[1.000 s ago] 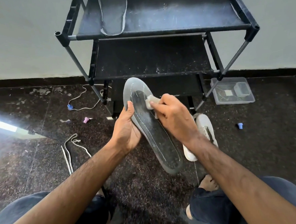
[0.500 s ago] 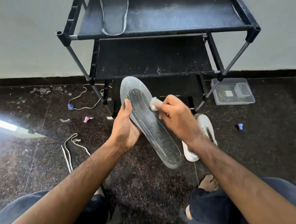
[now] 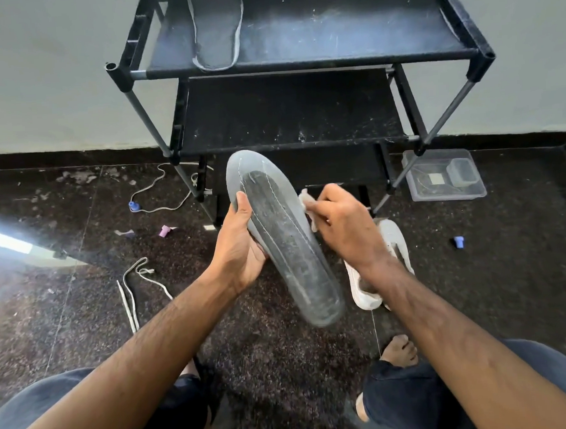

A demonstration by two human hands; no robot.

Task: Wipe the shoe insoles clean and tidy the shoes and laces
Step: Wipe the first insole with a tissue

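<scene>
Nearest, left hand (image 3: 240,246) gripping grey insole (image 3: 283,237) by its left edge, held tilted above the floor. Right hand (image 3: 345,225) pinching white wipe (image 3: 304,200) at the insole's right edge. Beyond, white shoe (image 3: 392,240); laces (image 3: 130,290) left; second insole (image 3: 216,26) on far rack (image 3: 331,58).

Black shelf rack (image 3: 302,64) against pale wall (image 3: 41,80); dark speckled, perhaps granite, floor (image 3: 511,283).

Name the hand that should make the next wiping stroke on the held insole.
Right. The right hand already pinches the white wipe at the insole's edge, while the left hand grips the insole from beneath, steadying it.
</scene>
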